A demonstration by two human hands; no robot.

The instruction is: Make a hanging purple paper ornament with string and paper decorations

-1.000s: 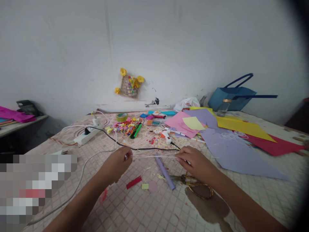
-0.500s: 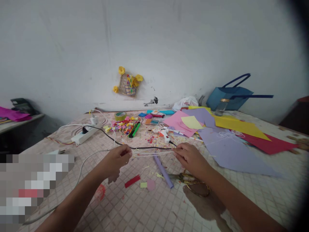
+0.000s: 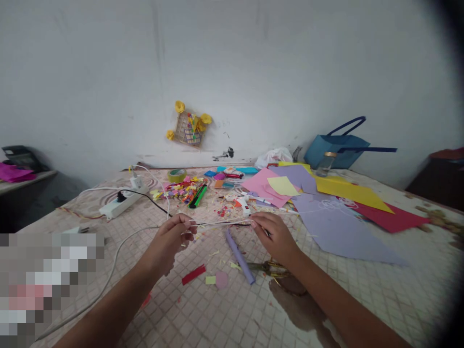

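White string [image 3: 221, 223] runs between my two hands above the table, in more than one strand. My left hand [image 3: 176, 234] pinches one end of this stretch, and my right hand [image 3: 273, 234] pinches the other. Behind the strands passes the black cord [image 3: 145, 195] of a white glue gun [image 3: 244, 205], which lies just beyond my right hand. A rolled lilac paper tube [image 3: 239, 257] rests on the table below the string. Gold-handled scissors [image 3: 270, 268] lie under my right wrist, partly hidden by it. A loose tangle of white string [image 3: 337, 205] sits on the lilac paper at the right.
A white power strip [image 3: 123, 202] with plugs stands at the left. Coloured paper scraps [image 3: 181, 189], a green cutter [image 3: 198, 195] and a tape roll [image 3: 177, 175] lie toward the wall. Large lilac [image 3: 348, 237] and yellow sheets [image 3: 348, 189], a jar [image 3: 326, 164] and a blue bag [image 3: 337, 150] are at the right.
My hands have come slightly closer together, with the string still between them. The view has turned a little, so the table things appear shifted left.
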